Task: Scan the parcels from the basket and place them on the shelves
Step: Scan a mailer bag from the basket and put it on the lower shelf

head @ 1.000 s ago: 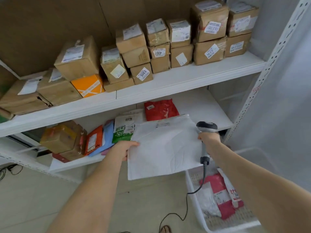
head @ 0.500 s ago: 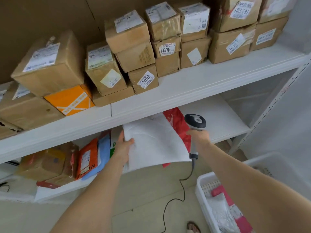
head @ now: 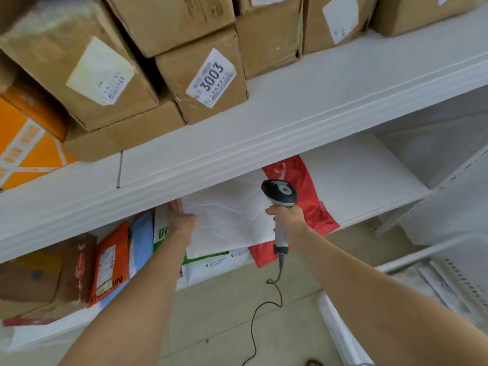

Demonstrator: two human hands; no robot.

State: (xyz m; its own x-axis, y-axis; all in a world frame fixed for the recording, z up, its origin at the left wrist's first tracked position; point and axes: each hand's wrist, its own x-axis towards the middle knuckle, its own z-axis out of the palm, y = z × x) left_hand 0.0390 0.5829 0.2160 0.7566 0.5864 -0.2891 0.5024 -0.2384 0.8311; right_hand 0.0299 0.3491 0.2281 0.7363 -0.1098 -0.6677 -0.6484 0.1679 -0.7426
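White shelf [head: 364, 180], crinkled flat mailer [head: 232, 217], corded scanner [head: 280, 192]

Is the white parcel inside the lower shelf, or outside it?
Mostly inside: the white parcel lies over the red bag, its far end hidden under the upper shelf. The left hand grips its left edge.

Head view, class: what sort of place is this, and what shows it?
Probably a parcel storeroom or pickup point: white shelves hold labelled cardboard boxes, and the right hand grips a corded barcode scanner.
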